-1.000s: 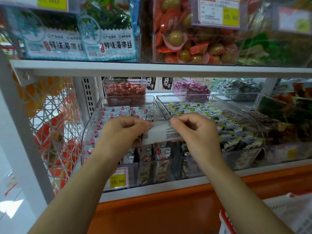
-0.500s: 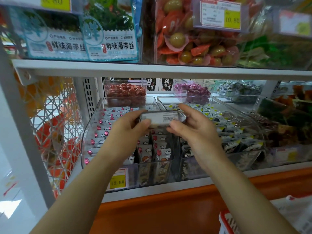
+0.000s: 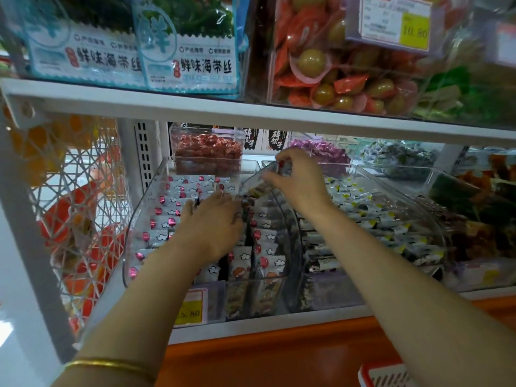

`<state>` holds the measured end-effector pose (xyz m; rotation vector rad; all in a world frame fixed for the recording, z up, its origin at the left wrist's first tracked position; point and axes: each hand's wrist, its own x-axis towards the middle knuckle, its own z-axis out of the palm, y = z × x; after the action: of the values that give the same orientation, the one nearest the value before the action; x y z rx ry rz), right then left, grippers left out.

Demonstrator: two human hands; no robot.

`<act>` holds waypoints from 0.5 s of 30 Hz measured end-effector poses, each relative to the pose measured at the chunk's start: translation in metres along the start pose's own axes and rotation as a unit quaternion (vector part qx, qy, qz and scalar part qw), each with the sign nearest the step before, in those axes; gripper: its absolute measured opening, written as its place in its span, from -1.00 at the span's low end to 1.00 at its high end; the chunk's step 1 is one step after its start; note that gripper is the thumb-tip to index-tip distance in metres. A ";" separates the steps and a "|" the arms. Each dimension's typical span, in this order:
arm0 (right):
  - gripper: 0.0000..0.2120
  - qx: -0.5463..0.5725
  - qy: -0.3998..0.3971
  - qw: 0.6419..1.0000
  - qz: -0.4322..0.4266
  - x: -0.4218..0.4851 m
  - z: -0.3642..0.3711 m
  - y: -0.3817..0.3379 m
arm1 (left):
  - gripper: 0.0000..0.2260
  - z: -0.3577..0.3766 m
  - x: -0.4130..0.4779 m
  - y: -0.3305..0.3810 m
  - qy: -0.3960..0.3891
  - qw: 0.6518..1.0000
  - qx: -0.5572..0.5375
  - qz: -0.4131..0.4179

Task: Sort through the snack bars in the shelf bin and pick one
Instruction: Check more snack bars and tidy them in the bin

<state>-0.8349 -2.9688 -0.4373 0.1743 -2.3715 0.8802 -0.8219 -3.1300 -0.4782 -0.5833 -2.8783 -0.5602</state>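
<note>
Okay so, shelf bin (image 3: 139,210): clear plastic tub on the lower shelf, the left one of two sitting side by side.
Snack bars (image 3: 173,212): white wrappers with pink dots and little clouds, packed in rows inside that bin.
Left hand (image 3: 212,222): down in the bin, palm lying on top of the bars, fingers stretched forward and not wrapped round anything.
Right hand (image 3: 298,182): up over the wall between the two bins, fingertips pinched together on one bar.
Picked bar (image 3: 261,187): hangs from those fingertips and slants down toward the left hand. It's pretty blurry, so can't tell if the left hand touches it.
Neighbour bin (image 3: 418,208): just to the right, full of black-and-white wrappers with yellow bits.
Price tag (image 3: 190,311): yellow, on the front of the shelf bin under the left forearm, reads 15.80.
Bracelet (image 3: 111,364): thin gold one on the left forearm.
</note>
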 end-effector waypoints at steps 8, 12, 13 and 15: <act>-0.69 -0.258 -0.215 0.937 -0.095 0.034 0.022 -0.005 | -0.54 0.010 0.005 -0.009 -0.029 0.999 0.042 0.008; -0.72 -0.365 -0.333 0.862 -0.111 0.038 0.027 -0.005 | -0.55 0.011 0.006 -0.014 -0.019 0.999 0.029 0.001; -0.69 -0.373 -0.361 0.848 -0.105 0.038 0.027 -0.006 | -0.55 0.012 0.006 -0.015 -0.019 0.999 0.027 -0.001; -0.71 -0.353 -0.381 0.850 -0.090 0.040 0.029 -0.007 | -0.55 0.012 0.006 -0.015 -0.020 1.000 0.022 0.000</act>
<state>-0.8794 -2.9888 -0.4278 0.5034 -3.1567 -0.2736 -0.8348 -3.1364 -0.4925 -0.5956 -2.9201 -0.4903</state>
